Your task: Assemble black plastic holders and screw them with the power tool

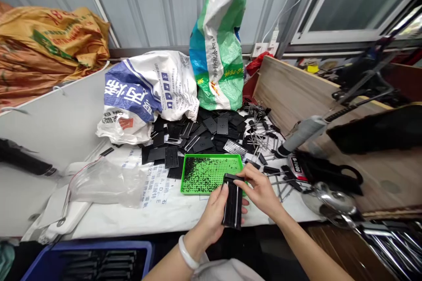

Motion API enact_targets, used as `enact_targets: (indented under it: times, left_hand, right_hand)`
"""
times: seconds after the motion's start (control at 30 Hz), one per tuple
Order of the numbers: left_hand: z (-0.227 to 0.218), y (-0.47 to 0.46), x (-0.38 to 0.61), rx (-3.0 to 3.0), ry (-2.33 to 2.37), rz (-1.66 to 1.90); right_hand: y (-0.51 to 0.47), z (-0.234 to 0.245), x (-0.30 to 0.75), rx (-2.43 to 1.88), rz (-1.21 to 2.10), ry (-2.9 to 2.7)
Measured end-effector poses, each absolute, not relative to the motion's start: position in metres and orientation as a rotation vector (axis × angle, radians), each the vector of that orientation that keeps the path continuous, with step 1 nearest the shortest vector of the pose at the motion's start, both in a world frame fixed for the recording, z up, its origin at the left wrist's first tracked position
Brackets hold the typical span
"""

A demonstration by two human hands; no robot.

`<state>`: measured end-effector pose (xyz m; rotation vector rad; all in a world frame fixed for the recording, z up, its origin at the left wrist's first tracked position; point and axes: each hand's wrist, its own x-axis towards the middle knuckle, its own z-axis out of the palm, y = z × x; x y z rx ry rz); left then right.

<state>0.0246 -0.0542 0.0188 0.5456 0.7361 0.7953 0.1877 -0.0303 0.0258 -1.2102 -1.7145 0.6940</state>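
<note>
The left hand (213, 209) holds a black oblong piece (232, 204) with lengthwise ridges.

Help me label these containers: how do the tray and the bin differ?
Colour: the tray is bright green, the bin blue.
Contents: the tray holds tiny bits, the bin much longer parts.
Place: the tray lies on the table, the bin off it, by the near edge.
Shared: both hold black pieces.
</note>
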Motion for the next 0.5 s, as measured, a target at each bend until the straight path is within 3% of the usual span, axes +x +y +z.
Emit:
enact_targets:
  times: [0.5]
  left_hand:
    - [0.013, -0.061, 0.040, 0.807, 0.813, 0.790]
  right_hand:
    - [-0.056, 0.013, 0.193, -1.226, 0.698, -1.472]
